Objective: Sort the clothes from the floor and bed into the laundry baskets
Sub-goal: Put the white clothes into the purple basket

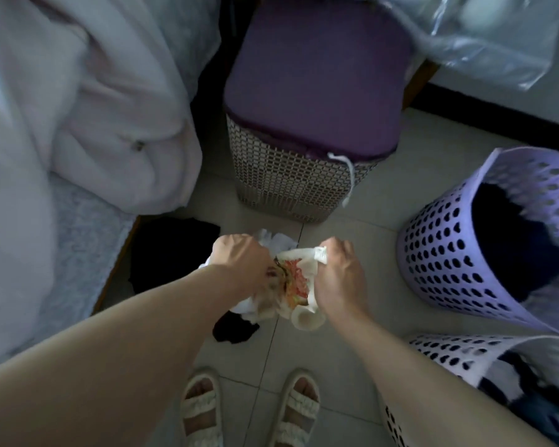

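We look down on both hands, which meet over the tiled floor. The left hand is curled tight, its fingers bunched into a white garment with an orange-red print. The right hand is likewise curled, pinching a folded white edge of the same garment between thumb and fingers. The cloth hangs crumpled between the two fists, above the floor (its lower folds are blurred, so we cannot tell whether they touch the tiles).

Beneath the garment a small black item lies on the floor, and a larger black garment lies further left, just beside the bed. Pale bedding is heaped on the bed.

Three baskets stand around us. Ahead is a woven basket with a purple liner, a white cord hanging over its rim. To the right, a lilac perforated basket holds dark clothing. Nearer, at lower right, a white perforated basket holds dark and white pieces. Our feet, in pale sandals, stand at the lower edge.
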Tool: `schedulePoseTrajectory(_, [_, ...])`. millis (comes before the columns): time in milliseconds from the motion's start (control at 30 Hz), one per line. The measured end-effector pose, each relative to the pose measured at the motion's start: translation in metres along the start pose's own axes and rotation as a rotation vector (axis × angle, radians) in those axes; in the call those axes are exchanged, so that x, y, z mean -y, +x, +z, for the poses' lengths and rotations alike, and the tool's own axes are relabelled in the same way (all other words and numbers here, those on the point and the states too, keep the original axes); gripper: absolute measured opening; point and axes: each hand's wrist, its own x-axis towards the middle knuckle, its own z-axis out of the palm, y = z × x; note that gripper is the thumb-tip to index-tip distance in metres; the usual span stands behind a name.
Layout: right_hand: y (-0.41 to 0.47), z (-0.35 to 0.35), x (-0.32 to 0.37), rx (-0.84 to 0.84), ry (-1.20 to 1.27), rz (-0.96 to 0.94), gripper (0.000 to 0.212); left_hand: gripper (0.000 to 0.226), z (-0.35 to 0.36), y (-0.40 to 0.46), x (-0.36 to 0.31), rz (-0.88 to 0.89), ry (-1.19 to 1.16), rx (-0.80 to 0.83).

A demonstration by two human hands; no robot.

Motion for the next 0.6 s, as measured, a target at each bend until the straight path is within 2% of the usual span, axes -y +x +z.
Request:
schedulePoseTrajectory(233, [-0.038, -0.09, 0.02, -0.045, 0.006, -0.028, 0.016, 0.033, -0.089, -0.069, 0.001, 0.03, -0.064, -0.094])
schedulePoseTrajectory(600, [-0.092, -0.234, 0.045, -0.203, 0.101, 0.05, 0.017, 0.029, -0.211, -0.157, 0.004, 0.151, 0.052, -0.273])
